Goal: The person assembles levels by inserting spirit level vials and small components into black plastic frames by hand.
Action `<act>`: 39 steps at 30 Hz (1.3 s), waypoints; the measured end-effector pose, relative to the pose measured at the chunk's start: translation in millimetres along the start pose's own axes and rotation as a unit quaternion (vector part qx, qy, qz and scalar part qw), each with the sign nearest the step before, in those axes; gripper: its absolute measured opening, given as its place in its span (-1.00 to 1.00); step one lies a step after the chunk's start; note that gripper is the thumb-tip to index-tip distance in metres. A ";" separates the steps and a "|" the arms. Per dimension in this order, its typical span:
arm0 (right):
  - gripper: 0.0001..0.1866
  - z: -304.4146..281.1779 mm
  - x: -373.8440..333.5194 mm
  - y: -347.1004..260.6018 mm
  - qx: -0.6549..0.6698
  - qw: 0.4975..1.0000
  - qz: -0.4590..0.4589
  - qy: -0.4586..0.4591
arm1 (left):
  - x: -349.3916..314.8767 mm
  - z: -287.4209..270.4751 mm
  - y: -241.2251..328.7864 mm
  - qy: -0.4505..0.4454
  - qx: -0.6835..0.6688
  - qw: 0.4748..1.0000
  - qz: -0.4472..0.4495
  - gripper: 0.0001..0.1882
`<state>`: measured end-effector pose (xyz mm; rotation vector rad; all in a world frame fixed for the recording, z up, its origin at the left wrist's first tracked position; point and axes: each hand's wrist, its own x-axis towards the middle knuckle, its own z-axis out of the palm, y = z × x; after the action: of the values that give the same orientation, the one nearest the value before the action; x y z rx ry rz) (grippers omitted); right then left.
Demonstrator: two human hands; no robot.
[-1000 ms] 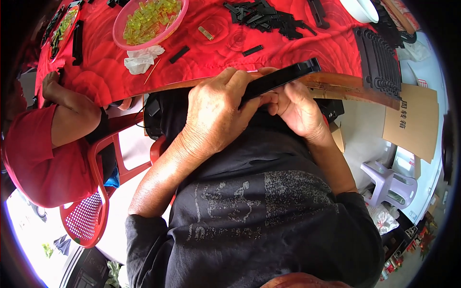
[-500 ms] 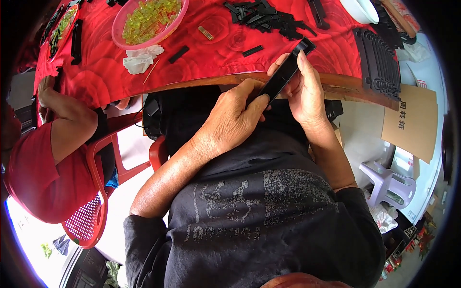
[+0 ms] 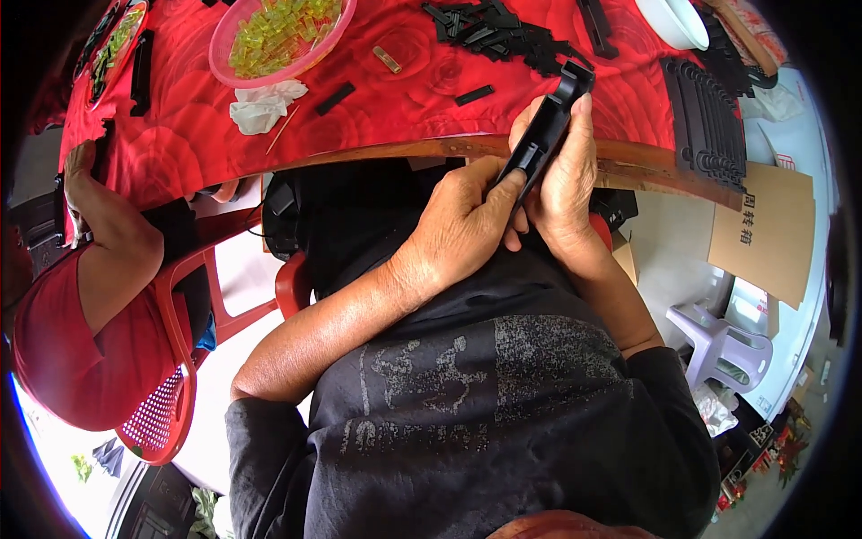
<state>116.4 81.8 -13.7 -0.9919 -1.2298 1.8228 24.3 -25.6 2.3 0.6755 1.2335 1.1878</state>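
Observation:
Between my two hands I hold a long black plastic housing (image 3: 544, 135), tilted up to the right at the table's near edge. Its hollow, channel-like side faces me, and its far end has a rounded hook shape. My left hand (image 3: 462, 216) grips the lower end, thumb laid on the channel. My right hand (image 3: 566, 175) wraps the upper part from the right side, fingers partly hidden behind it. Beyond the housing lies a heap of small black plastic pieces (image 3: 503, 34). A flat black strip (image 3: 474, 94) and another black strip (image 3: 335, 99) rest on the red cloth.
A pink basket (image 3: 218, 58) holds yellow-green clear pieces. Beside it are a crumpled tissue (image 3: 260, 108) and a thin stick (image 3: 282, 129). Stacked black housings (image 3: 705, 117) sit at the right table edge, near a white bowl (image 3: 673, 25). A co-worker in red (image 3: 90, 332) sits on the left.
The black housing has turned so that its hollow side shows more. My left hand has shifted slightly right along with it. The co-worker's arm has moved a little.

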 end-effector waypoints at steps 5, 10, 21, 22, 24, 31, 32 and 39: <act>-0.36 4.3 -1.7 -2.5 -0.012 1.000 -0.018 0.007 | -0.3 8.7 -7.3 0.027 -0.046 0.998 0.018 -0.69; -0.35 6.7 -4.8 -5.0 -0.052 0.998 -0.028 0.037 | -4.8 13.9 -0.1 0.056 -0.056 0.997 -0.008 -0.68; -0.32 2.4 -11.0 -5.0 -0.073 0.997 -0.012 0.031 | -8.0 15.3 2.0 0.038 -0.090 0.995 -0.005 -0.66; -0.32 3.8 -12.3 -5.8 -0.073 0.997 -0.011 0.032 | -9.0 15.5 2.0 0.039 -0.090 0.995 -0.005 -0.66; -0.29 9.3 -14.9 -10.2 -0.130 0.990 -0.039 0.026 | -10.8 15.9 3.2 0.049 -0.113 0.992 -0.002 -0.65; -0.26 9.5 -20.5 -13.0 -0.126 0.992 -0.005 0.020 | -12.5 18.3 6.4 0.057 -0.104 0.993 -0.013 -0.60; -0.26 11.6 -20.8 -12.8 -0.124 0.992 -0.012 0.020 | -12.8 17.9 5.9 0.059 -0.106 0.993 -0.012 -0.59; -0.27 13.7 -25.7 -19.3 -0.140 0.989 -0.032 0.023 | -15.7 18.4 15.0 0.060 -0.128 0.990 -0.026 -0.55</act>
<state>118.5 59.5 13.2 -1.1261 -1.5007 1.5975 38.6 -32.1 26.0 0.3839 1.1653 1.3302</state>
